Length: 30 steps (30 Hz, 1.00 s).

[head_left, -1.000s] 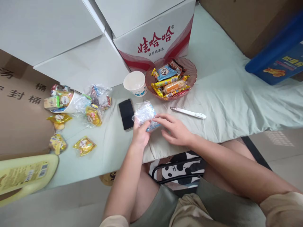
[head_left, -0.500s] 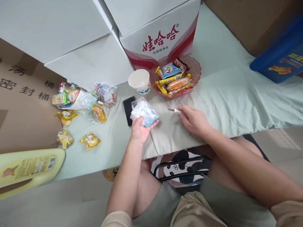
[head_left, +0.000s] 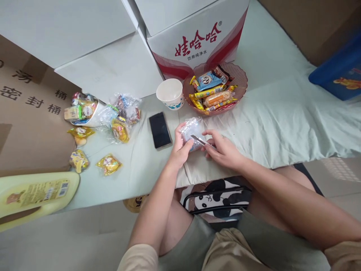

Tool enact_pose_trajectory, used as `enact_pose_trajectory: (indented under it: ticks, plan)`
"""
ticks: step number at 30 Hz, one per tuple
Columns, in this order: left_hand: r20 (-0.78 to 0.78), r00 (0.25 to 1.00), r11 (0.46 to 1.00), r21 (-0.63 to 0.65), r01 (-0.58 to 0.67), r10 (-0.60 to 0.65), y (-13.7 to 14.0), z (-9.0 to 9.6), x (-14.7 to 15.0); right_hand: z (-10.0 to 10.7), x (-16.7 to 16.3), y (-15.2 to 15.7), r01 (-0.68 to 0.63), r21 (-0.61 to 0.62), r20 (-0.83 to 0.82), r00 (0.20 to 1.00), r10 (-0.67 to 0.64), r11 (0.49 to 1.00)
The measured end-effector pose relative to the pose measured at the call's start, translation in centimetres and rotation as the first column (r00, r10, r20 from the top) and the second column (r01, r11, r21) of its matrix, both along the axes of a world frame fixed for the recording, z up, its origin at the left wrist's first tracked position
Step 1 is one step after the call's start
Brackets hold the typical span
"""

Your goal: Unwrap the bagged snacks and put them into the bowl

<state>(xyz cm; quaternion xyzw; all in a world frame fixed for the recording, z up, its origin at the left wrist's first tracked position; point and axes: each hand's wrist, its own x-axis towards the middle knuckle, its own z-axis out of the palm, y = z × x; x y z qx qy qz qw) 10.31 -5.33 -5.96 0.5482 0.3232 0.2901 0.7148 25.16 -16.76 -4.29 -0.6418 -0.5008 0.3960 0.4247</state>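
Observation:
My left hand (head_left: 180, 149) is closed around a clear plastic-wrapped packet (head_left: 194, 127) with shiny, bluish contents that I cannot make out. In my right hand (head_left: 221, 149) is a utility knife (head_left: 199, 140), its blade pointing left across the front of the packet. Whether the blade touches the plastic is unclear. Just left of my left hand a black smartphone (head_left: 160, 130) lies on the cloth. Beyond the packet stand a white paper cup (head_left: 170, 94) with blue print and a pink ribbed bowl (head_left: 243, 84) of wrapped snacks.
A tipped white cup (head_left: 96, 118) spills wrapped snacks at the left, with several snack packets (head_left: 108, 164) around it. A yellow jug (head_left: 39, 194) lies at the near left. White cartons (head_left: 197, 45) line the back; a blue container (head_left: 338, 71) stands at the right.
My left hand has carried the packet right, off the phone, which now shows fully. My right hand has brought the knife left, over the packet.

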Motion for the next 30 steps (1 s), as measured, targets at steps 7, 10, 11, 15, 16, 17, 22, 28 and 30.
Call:
enact_pose_trajectory:
  ticks: [7,10,11,15,16,17,22,28,30]
  plan:
    - [0.040,0.999,0.998,0.051,-0.033,0.031,-0.6,0.1,0.2,0.0,-0.1,-0.3,0.017,-0.048,0.313,0.950,-0.001,0.999]
    - [0.039,0.996,0.995,0.045,-0.084,0.082,-0.5,0.6,0.3,0.1,-0.3,-0.4,0.008,-0.050,0.391,0.920,0.012,0.999]
    - [0.043,0.992,0.992,0.041,-0.121,0.120,-0.3,0.9,0.2,0.2,-0.3,-0.4,-0.005,-0.054,0.409,0.912,0.027,0.999]
    - [0.087,0.956,0.958,0.039,-0.284,0.280,1.2,2.3,-0.4,0.4,0.1,-0.5,-0.064,-0.100,0.435,0.895,0.102,0.993]
    - [0.090,0.948,0.950,0.039,-0.308,0.304,1.6,2.4,-0.6,0.5,0.3,-0.6,-0.064,-0.105,0.430,0.897,0.103,0.992]
    - [0.087,0.944,0.946,0.039,-0.323,0.319,1.8,2.5,-0.8,0.5,0.5,-0.6,-0.048,-0.100,0.431,0.898,0.086,0.994]
    - [0.036,0.957,0.956,0.042,-0.289,0.288,1.1,1.3,-0.7,0.4,2.1,-0.6,0.159,-0.038,0.585,0.804,-0.108,0.987]
    - [-0.077,0.970,0.936,0.292,-0.197,0.229,0.3,0.8,-0.3,-0.2,2.7,-0.6,0.215,-0.035,0.736,0.667,-0.121,0.976]
    - [-0.087,0.955,0.897,0.377,-0.232,0.284,0.8,1.1,-0.7,-0.4,2.7,-0.6,0.207,-0.031,0.762,0.638,-0.111,0.978]
